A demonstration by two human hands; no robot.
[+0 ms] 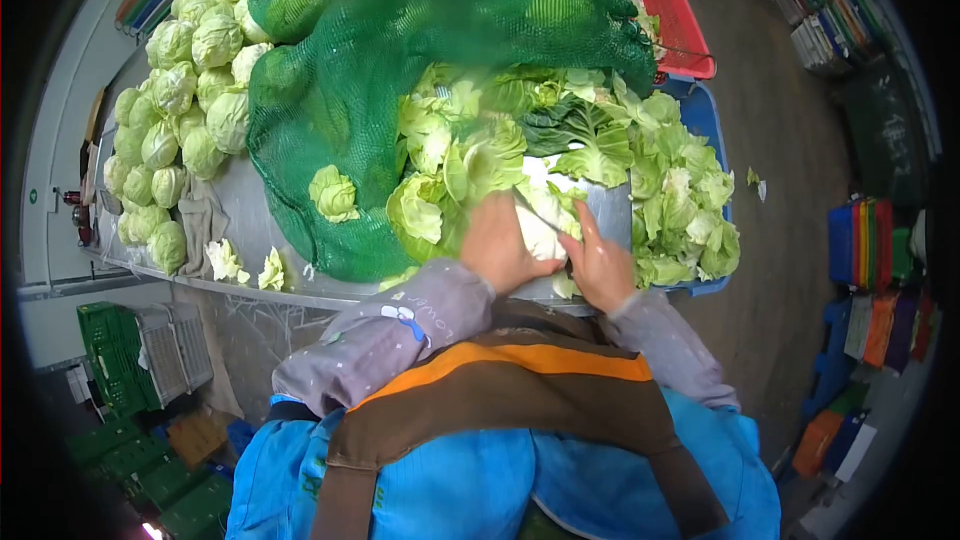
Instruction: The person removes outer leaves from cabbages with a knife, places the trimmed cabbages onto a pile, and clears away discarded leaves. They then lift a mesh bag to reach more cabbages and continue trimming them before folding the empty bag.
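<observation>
Close in front of my body, my left hand (497,248) grips a pale green cabbage (537,236), its thumb pressed along the near side. My right hand (603,265) holds a knife (541,215), its thin dark blade angled across the cabbage. The fingers hide the knife's handle, and motion blurs the left hand somewhat. Around and beyond both hands lie loose cabbage leaves (485,158), with one large dark green leaf (575,130) among them. Part of a white board (600,202) shows beneath the leaves to the right of the cabbage.
A green mesh sack (340,120) with cabbages inside covers the middle of the metal table (240,202). Whole cabbages (175,90) are piled at the left, near a grey cloth (205,220). On the right stand a blue crate (712,122) heaped with leaves and a red crate (685,15).
</observation>
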